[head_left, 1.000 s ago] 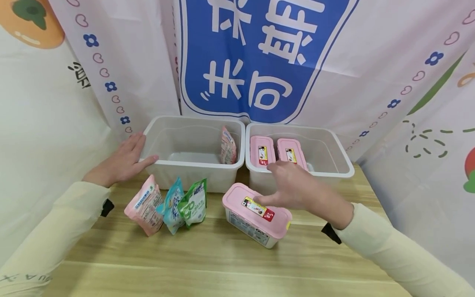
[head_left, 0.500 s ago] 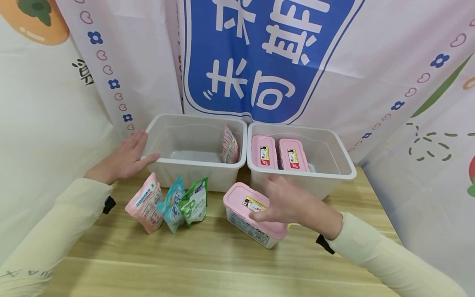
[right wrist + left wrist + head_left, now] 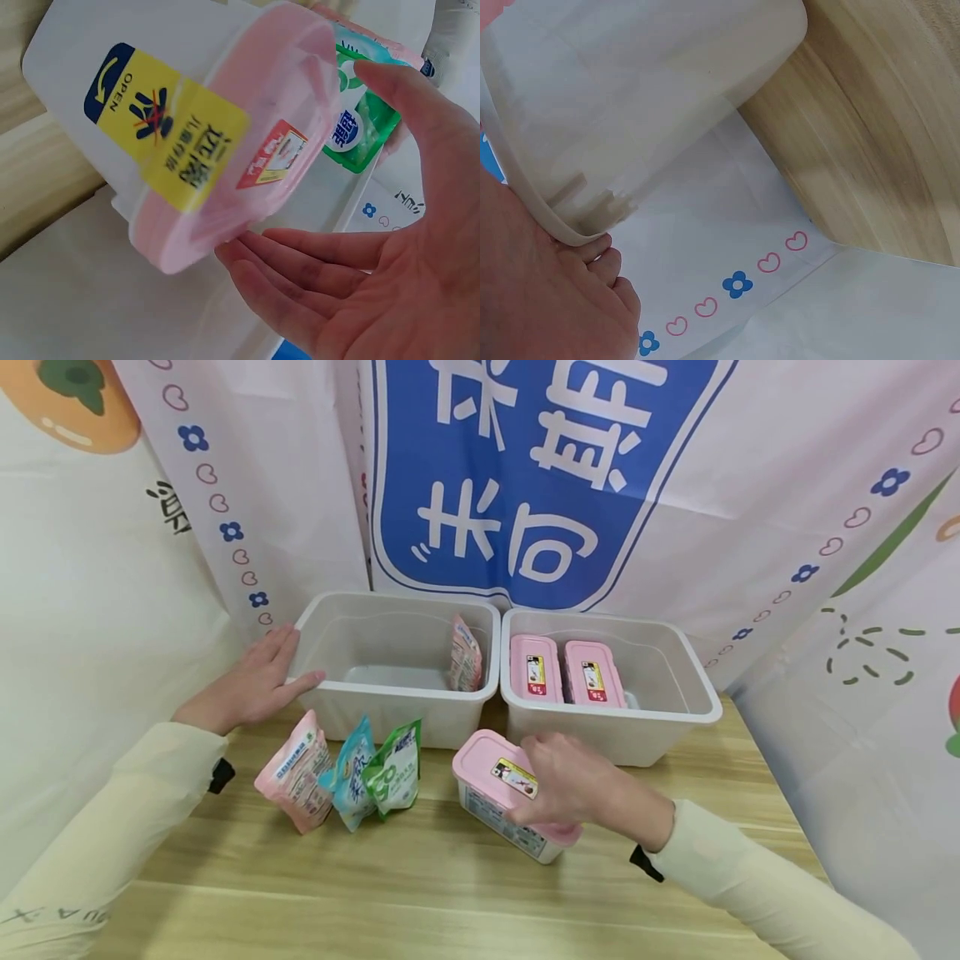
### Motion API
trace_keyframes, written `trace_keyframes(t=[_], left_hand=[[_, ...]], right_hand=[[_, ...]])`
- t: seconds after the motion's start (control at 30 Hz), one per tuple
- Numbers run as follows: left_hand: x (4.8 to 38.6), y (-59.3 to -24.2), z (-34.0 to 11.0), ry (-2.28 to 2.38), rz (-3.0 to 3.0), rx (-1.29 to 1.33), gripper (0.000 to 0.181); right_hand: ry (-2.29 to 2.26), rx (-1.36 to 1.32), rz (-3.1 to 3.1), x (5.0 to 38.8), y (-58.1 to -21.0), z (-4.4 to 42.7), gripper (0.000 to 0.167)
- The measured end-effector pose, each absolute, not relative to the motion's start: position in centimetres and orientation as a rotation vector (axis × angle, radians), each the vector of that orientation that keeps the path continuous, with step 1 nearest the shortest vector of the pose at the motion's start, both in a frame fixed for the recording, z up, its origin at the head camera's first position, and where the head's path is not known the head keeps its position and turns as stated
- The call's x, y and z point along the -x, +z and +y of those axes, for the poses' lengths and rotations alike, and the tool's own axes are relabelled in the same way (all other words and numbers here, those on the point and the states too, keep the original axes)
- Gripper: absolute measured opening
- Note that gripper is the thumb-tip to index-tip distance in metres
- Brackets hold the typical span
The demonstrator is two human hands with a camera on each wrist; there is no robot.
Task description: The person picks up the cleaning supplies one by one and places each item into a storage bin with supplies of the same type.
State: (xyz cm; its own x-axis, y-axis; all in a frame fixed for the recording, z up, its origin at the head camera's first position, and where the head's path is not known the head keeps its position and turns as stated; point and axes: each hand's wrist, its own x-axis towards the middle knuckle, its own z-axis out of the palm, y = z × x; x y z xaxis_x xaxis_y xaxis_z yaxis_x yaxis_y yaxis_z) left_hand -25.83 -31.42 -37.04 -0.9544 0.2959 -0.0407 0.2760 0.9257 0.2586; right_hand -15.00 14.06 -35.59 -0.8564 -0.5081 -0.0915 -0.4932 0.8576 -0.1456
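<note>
While the counter (image 3: 360, 918) carries the right bin (image 3: 645, 735) toward its back, with room to the right of two matching tubs (image 3: 537, 670), that bin's near rim divides this room from the loose pink-lidded tub (image 3: 483, 772), whose long axis slants from back left to front right. Your right hand (image 3: 573, 781), the nearer one, lies across the lid's right half, thumb toward the front, fingers spread toward the back rather than clenched, firm contact unclear; your left hand (image 3: 251, 681) rests spread on the left bin's (image 3: 397, 692) near left corner, three small pouches (image 3: 393, 772) between it and the loose tub.
</note>
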Motion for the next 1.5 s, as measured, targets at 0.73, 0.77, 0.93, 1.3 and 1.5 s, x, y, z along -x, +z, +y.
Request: trace_keyframes(t=[0.73, 0.77, 0.93, 1.3, 1.5], left_hand=[[25.8, -36.9, -31.6, 0.397, 3.001, -0.46, 0.097], [25.8, -36.8, -31.5, 0.398, 2.999, -0.46, 0.098], [25.8, -36.8, -31.3, 0.397, 2.994, -0.457, 0.098], [25.7, -36.9, -31.4, 0.4, 2.989, -0.444, 0.098], [25.9, -37.0, -31.6, 0.394, 2.997, -0.451, 0.098]], right_hand=[[-0.235, 0.875, 3.02, 15.8, -39.0, 14.1, 0.073], [-0.253, 0.872, 3.026, 15.8, -39.2, 14.2, 0.072], [-0.306, 0.884, 3.042, 16.0, -39.6, 14.5, 0.068], [-0.297, 0.927, 3.043, 16.2, -39.4, 14.7, 0.071], [-0.285, 0.943, 3.048, 15.9, -39.1, 14.6, 0.075]])
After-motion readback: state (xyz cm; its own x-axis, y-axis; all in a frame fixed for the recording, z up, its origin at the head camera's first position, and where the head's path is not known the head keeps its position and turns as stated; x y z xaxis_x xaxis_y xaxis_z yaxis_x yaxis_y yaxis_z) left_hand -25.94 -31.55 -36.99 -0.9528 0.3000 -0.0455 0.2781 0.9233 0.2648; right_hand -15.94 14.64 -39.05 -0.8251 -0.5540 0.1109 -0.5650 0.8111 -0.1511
